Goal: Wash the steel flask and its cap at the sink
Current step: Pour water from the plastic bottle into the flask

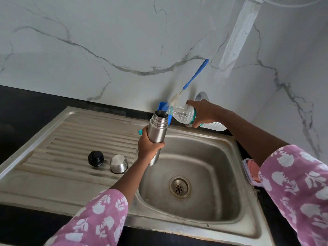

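Left hand (148, 145): fingers and thumb curled round the lower middle of the steel flask (158, 129), gripping it; flask upright with a slight lean, mouth open, held over the far-left corner of the sink (218, 176) basin; its base hangs below the hand, clear of the basin floor.

Right hand (204, 112): wrapped round the body of a clear plastic bottle (181, 113), gripping it at the green label; bottle tipped to the left, its neck touching the flask's open mouth; whether water runs, cannot tell.

Cap parts lie on the ribbed draining board (71, 139), left of the basin: black stopper (96, 158) on the left, steel cup cap (118, 163) just beside it on the right, mouth down; the two are apart; the left forearm passes near the steel one.

Around: a blue-handled bottle brush (195, 74) leans on the marble wall (106, 41), bristles down in a blue holder (162, 106) behind the flask; flask and bottle hide much of the holder; a small teal cap (140, 132) sits just left of the left hand; a tap (201, 95) shows partly behind the right hand; a pink lidded box (251, 172) sits on the black tabletop (26, 107) right of the sink, half hidden by the right sleeve; drain (179, 186) in the basin floor.

Count: one flask; two cap parts; one plastic bottle; one brush; one teal cap; one box.
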